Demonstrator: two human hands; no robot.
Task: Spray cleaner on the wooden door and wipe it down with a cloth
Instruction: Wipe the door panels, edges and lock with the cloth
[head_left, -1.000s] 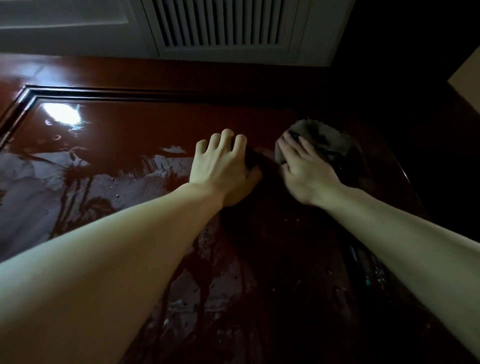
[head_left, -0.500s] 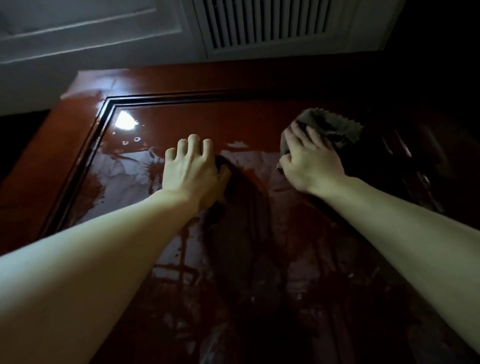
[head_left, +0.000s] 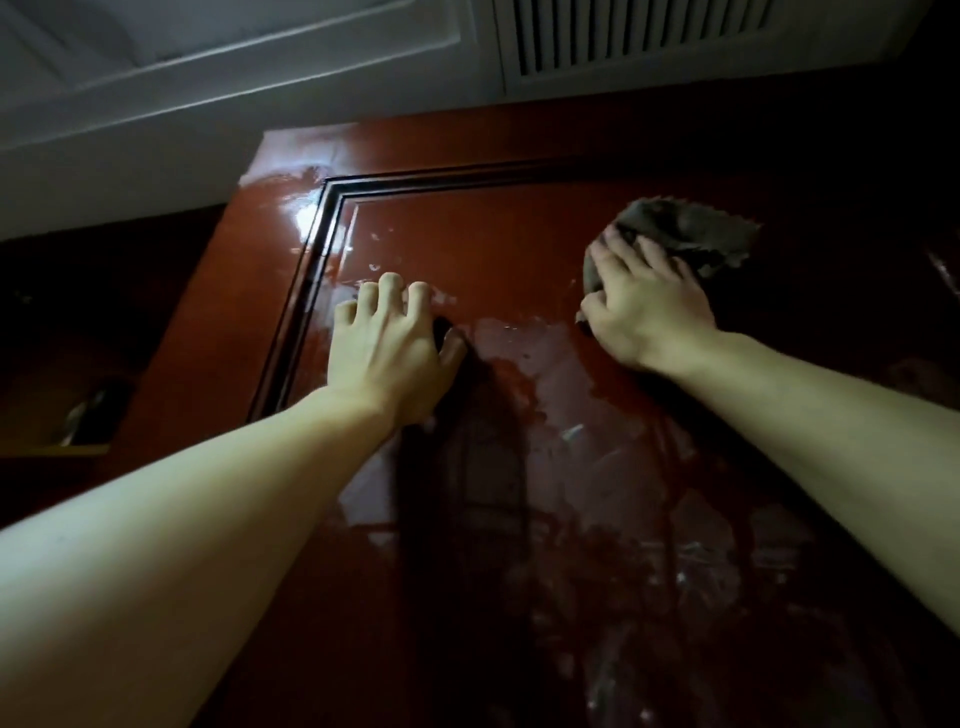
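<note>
Head view: wooden door (head_left: 498, 244), glossy red-brown and streaked wet, fills the frame; left hand (head_left: 387, 345) near centre, fingertips bent and bracing on the panel, grasping nothing; right hand (head_left: 649, 306) at 2 o'clock, fingers clutching the grey cloth (head_left: 691, 234) against the door, apparently mid-wipe.
</note>
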